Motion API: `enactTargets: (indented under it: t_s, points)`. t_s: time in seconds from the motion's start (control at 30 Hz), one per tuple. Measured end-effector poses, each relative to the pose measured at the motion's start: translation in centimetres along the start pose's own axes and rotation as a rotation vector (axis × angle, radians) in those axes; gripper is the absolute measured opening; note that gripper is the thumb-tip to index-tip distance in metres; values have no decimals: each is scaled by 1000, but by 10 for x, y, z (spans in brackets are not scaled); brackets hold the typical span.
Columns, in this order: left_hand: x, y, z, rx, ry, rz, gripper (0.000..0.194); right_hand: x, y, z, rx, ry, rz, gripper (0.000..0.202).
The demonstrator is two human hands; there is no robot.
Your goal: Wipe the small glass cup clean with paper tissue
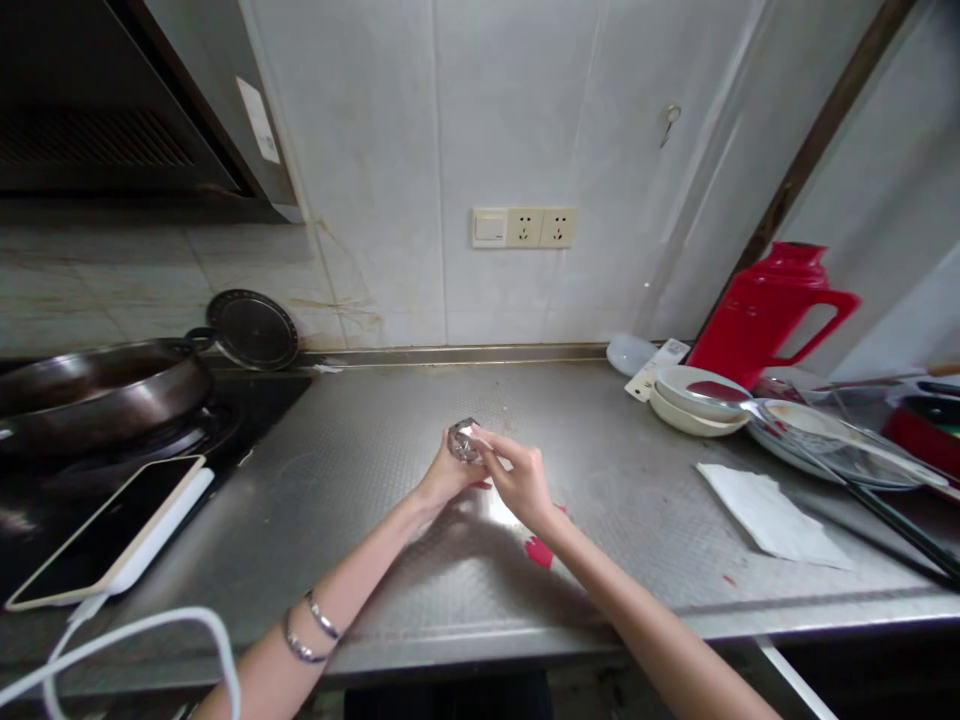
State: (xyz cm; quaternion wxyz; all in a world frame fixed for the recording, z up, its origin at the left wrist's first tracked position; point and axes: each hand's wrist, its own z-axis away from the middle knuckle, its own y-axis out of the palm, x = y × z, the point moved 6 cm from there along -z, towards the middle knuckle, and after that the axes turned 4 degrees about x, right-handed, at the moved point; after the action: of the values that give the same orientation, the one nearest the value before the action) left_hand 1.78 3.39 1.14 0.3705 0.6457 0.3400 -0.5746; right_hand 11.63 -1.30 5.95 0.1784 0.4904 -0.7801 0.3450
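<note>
Silvery object (461, 443) between the fingers (496, 456)

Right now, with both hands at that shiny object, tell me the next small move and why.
Perhaps ease the right hand slightly around the top of the shiny object: that hand bends in at its edge, while the left hand holds it from the side.

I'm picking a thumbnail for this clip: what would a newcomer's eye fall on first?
Probably the red flask at the right, behind the white bowls, as the boldest colour. Next come the hands over the middle of the steel counter: the left hand holds a small shiny thing, with the right hand at its top. At the left, a big pan sits on the stove.
</note>
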Motion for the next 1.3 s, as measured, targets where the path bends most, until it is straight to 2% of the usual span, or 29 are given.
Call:
enactTargets:
  t_s: [0.17, 0.4, 0.67, 0.77, 0.93, 1.03, 1.17, 1.23, 1.3]
  points:
    - [-2, 11, 11, 65, -85, 112, 42, 12, -16, 11, 119, -170, -9, 29]
    - [-10, 15, 16, 156, -114, 233, 50, 16, -35, 16, 261, -204, -46, 27]
    - [-2, 25, 22, 422, -258, 430, 75, 12, -41, 26, 296, -304, -7, 34]
    - [3, 29, 22, 457, -339, 502, 84, 10, -43, 31, 319, -369, 65, 37]
    - [13, 32, 20, 508, -451, 527, 85, 11, -47, 37, 341, -430, 155, 42]
    - [17, 32, 20, 543, -504, 523, 90, 8, -52, 34, 307, -369, 139, 38]
    - [16, 35, 24, 609, -563, 515, 97, 10, -64, 17, 153, -308, 142, 32]
    - [16, 37, 26, 642, -590, 506, 98, 19, -60, 7, 186, -375, 144, 33]
    - [18, 38, 27, 657, -621, 490, 96, 28, -47, 1, 329, -452, 123, 33]
